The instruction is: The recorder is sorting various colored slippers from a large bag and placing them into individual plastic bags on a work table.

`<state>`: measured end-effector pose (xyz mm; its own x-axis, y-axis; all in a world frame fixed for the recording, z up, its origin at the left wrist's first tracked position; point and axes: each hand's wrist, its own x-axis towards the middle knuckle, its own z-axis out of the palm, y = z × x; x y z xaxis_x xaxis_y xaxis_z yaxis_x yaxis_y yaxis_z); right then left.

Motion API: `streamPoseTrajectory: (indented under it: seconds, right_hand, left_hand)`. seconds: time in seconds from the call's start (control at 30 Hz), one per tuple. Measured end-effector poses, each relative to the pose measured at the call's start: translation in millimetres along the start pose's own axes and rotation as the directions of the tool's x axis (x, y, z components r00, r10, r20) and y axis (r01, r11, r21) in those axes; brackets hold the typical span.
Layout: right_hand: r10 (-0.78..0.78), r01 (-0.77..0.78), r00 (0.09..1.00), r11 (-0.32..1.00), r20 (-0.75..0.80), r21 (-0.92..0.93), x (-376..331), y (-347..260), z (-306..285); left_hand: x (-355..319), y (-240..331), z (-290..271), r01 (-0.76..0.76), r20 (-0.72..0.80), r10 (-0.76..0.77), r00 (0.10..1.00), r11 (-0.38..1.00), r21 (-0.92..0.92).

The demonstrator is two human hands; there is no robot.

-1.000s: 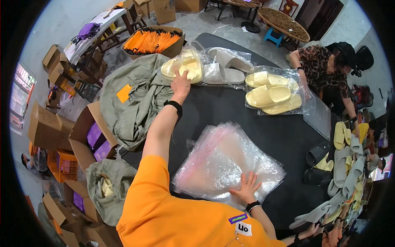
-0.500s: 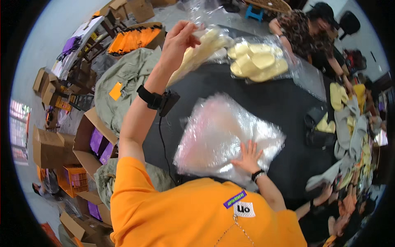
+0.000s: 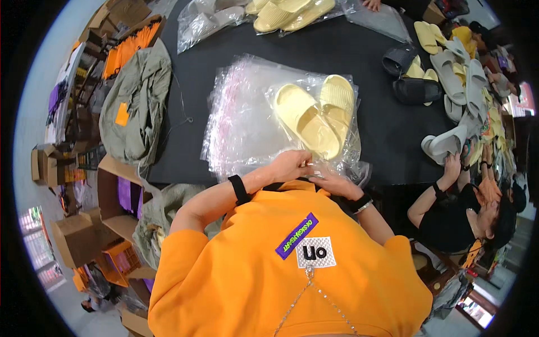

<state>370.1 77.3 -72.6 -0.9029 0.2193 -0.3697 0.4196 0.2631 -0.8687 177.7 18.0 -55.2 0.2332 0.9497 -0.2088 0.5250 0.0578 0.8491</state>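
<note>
Both hands (image 3: 290,165) (image 3: 336,184) nearly meet, perhaps pinching the slipper bag (image 3: 351,153).

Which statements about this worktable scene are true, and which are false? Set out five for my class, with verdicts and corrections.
1. A pair of pale yellow slippers lies over the stack of clear bags. True.
2. The tabletop is white. False: it is black.
3. The left hand and right hand are both near those slippers. True.
4. An orange card lies on the grey-green sack. True.
5. The black slippers lie left of the stack. False: they lie right of it.
</note>
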Motion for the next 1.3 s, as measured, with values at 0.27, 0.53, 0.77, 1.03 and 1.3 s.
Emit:
streamPoseTrajectory:
  seconds: [0.27, 0.53, 0.77, 1.03, 1.3]
  right_hand:
    - [0.010, -0.044, 0.975, 0.988, 0.223, 0.149, -33.7, -77.1, -31.4]
    - [-0.255, 0.202, 0.856, 0.966, 0.450, 0.164, -19.5, -145.8, -34.9]
    - [-0.278, 0.257, 0.852, 0.960, 0.444, 0.107, -17.1, -176.2, -25.4]
    - [-0.338, 0.347, 0.841, 0.936, 0.421, 0.059, -13.0, -191.9, 12.3]
    - [-0.247, 0.281, 0.899, 0.959, 0.362, -0.043, -0.8, -210.4, 54.0]
  left_hand:
    - [-35.3, 6.5, -0.7, 0.029, 0.008, -0.030, 1.000, 0.997, 0.067]
    - [-140.6, -33.0, 54.4, 0.330, -0.578, -0.473, 0.665, 0.880, -0.341]
    - [-223.4, -53.3, 154.8, 0.285, -0.559, -0.816, 0.145, 0.576, -0.766]
    - [-266.8, -78.6, 198.9, 0.262, -0.504, -0.864, 0.013, 0.489, -0.832]
    - [-384.0, -150.4, 216.8, 0.347, -0.432, -0.863, -0.261, 0.334, -0.876]
